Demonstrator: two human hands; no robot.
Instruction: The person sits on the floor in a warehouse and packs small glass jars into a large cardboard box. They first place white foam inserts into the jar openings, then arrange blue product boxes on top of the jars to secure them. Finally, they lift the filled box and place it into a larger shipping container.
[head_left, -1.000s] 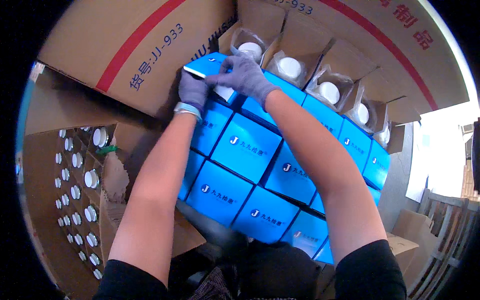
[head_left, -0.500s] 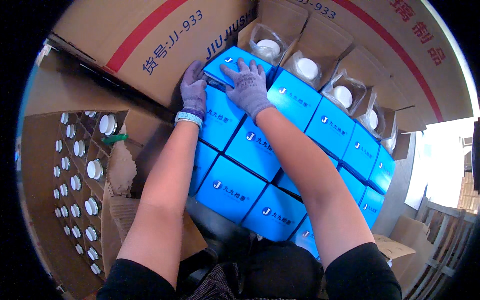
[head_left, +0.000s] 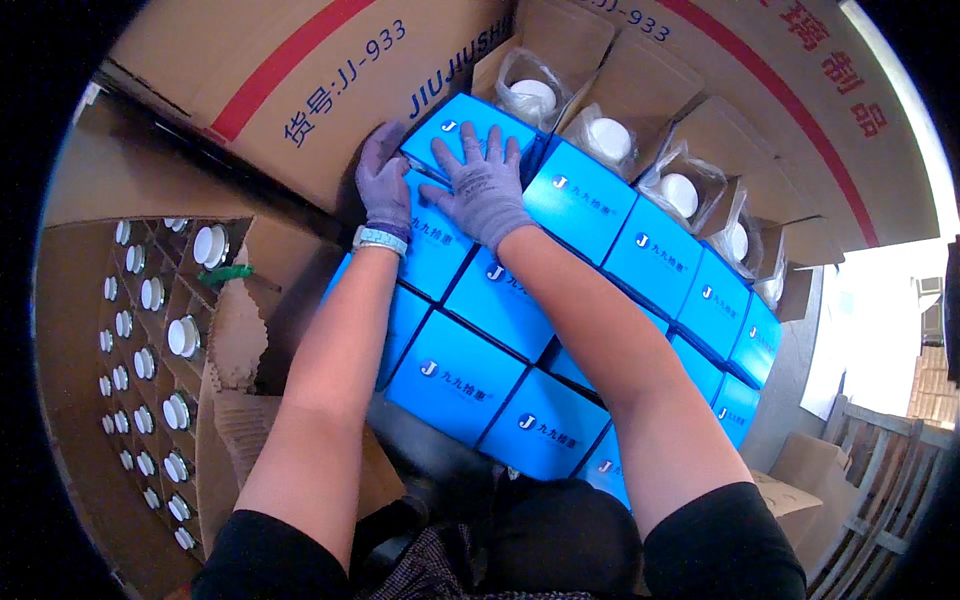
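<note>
My right hand (head_left: 484,187), in a grey-purple knit glove, lies with its fingers spread over the top of a blue cardboard box (head_left: 437,128) at the far left of the stack. Against that box's left corner is my left hand (head_left: 383,182), gloved alike, its fingers stretched upward beside a large brown carton (head_left: 350,75). Below the wrists, more blue boxes (head_left: 457,370) stand in close rows. Part of the box's near edge is hidden by the right hand.
Behind the boxes, white-lidded jars (head_left: 609,138) in clear plastic bags sit in an open carton's compartments (head_left: 660,75). At left, a divided carton (head_left: 225,400) holds several white-lidded jars (head_left: 184,337). A slatted wooden rack (head_left: 880,480) stands at the right.
The gap under the box top's near edge has narrowed. My right hand has shifted slightly left and lies flatter on it; my left hand remains at the corner.
</note>
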